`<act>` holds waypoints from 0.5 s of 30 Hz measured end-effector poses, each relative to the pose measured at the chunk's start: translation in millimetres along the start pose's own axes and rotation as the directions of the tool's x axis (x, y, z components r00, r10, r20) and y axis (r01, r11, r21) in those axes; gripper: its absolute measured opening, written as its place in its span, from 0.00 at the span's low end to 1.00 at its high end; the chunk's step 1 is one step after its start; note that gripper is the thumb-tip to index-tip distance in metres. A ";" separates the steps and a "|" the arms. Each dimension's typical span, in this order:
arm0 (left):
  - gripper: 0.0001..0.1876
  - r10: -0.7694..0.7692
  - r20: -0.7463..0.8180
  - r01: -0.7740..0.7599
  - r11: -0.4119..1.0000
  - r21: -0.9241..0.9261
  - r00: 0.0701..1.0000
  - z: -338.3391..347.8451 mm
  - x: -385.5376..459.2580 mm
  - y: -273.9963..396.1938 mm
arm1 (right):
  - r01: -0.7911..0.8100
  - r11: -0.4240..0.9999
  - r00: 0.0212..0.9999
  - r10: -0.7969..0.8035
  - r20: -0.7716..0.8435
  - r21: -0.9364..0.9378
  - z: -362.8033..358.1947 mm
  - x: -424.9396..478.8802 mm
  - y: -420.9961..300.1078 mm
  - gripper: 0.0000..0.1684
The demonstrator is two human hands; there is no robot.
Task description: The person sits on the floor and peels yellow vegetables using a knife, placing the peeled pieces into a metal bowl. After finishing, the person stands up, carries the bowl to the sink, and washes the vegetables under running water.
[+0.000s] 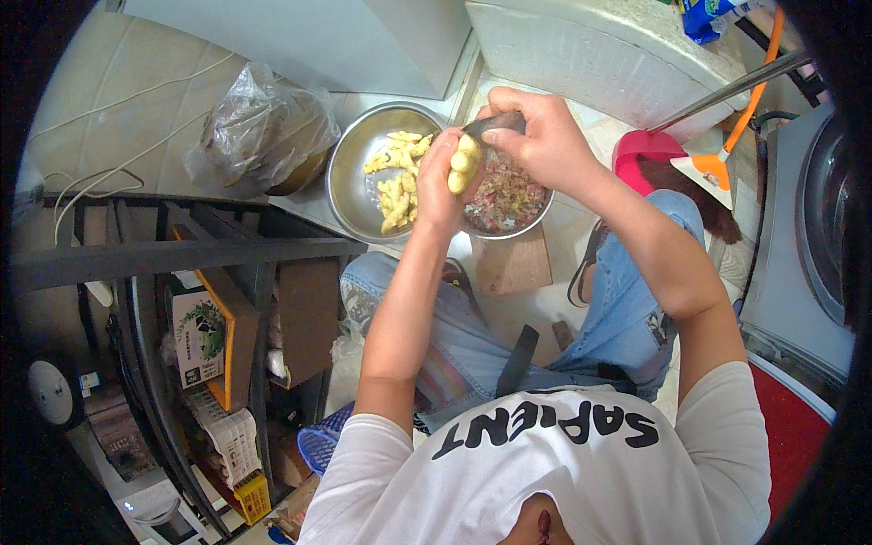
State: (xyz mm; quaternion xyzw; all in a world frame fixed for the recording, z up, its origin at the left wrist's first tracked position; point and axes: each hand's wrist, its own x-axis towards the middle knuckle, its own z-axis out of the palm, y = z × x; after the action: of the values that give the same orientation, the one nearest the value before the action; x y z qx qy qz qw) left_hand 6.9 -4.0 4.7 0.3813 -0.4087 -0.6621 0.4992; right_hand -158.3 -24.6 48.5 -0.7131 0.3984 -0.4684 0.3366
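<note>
My left hand (438,178) is closed around a pale yellow ginger root (464,163), which it holds up over the gap between two metal bowls. In my right hand (541,136) is a dark, flat blade (492,125), seemingly a small knife, with its tip end by the top of the root. The left steel bowl (346,184) has several peeled-looking ginger pieces (397,197) in it. Partly hidden under my hands, the right bowl (549,208) contains reddish and yellowish scraps (509,197).
A wooden board (512,262) lies on the floor below the right bowl. A clear plastic bag (262,133) stands left of the bowls, above a black metal shelf (170,255). At right are a pink dustpan (630,160), a broom (705,174) and a front-loading washing machine (800,218).
</note>
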 end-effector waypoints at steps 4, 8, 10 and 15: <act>0.16 0.190 -0.127 -0.193 0.981 -0.011 0.974 5.2 -1.2 2.0 | -0.062 0.998 0.998 0.062 -0.003 0.002 -7.9 6.1 2.5 0.12; 0.15 0.377 -0.132 -0.359 0.923 0.142 0.917 5.7 -5.5 12.5 | 0.003 0.998 0.960 -0.020 0.279 0.059 -16.7 9.0 -0.8 0.13; 0.16 0.434 -0.083 -0.410 0.887 0.214 0.897 4.2 -8.7 16.1 | 0.045 0.994 0.932 -0.078 0.355 0.100 -16.7 8.4 2.1 0.13; 0.15 0.506 -0.002 -0.487 0.831 0.270 0.862 -3.8 -9.5 18.3 | -0.099 0.989 0.893 0.040 0.449 0.108 -15.9 9.8 -3.4 0.10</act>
State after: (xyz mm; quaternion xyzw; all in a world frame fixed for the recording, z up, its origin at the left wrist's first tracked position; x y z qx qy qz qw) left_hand 18.8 1.5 21.1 0.3480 -0.5583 -0.4359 0.6141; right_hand -170.0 -33.5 60.7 -0.7637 0.3050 -0.3049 0.4804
